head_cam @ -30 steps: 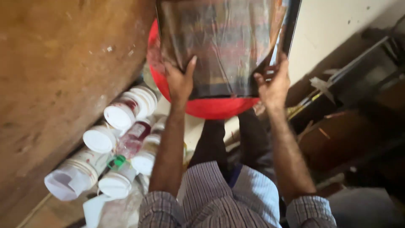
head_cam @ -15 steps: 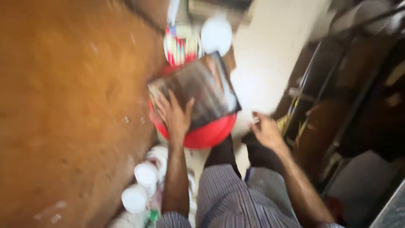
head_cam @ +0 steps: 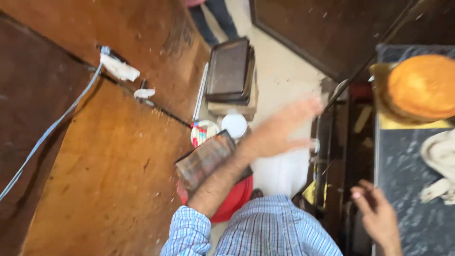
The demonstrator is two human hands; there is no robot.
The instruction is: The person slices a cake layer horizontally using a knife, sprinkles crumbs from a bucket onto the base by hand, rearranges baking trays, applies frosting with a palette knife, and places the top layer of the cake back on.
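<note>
A dark tray is seen below the open, empty left hand, nearer than the open right hand.

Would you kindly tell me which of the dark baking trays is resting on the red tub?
The single tray lying tilted across the red tub, just under the left forearm. The other trays are stacked farther off on a low block, away from the tub.

A single head-worn camera looks steeply down past the wearer's striped shirt to the pale floor, close above both arms. It appears tilted, the wooden surface filling the left and a dark counter the right.
</note>
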